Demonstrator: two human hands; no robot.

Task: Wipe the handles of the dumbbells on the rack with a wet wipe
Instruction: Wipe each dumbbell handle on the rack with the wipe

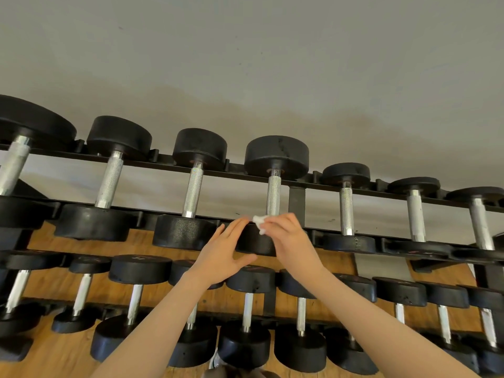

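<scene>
A black two-tier rack (297, 197) carries several black dumbbells with knurled steel handles. My right hand (289, 238) pinches a small crumpled white wet wipe (259, 221) at the near end of the middle top-row dumbbell's handle (273, 196). My left hand (223, 252) is spread with straight fingers against that dumbbell's near black head (253, 242), its fingertips close to the wipe. The wipe sits just below the handle's lower end, at the top edge of that head.
More dumbbells lie to both sides on the top rail, such as one handle (193, 190) to the left and one (346, 211) to the right. A lower row of smaller dumbbells (248, 312) sits beneath my forearms. Wooden floor (54, 285) and a grey wall (245, 64) surround the rack.
</scene>
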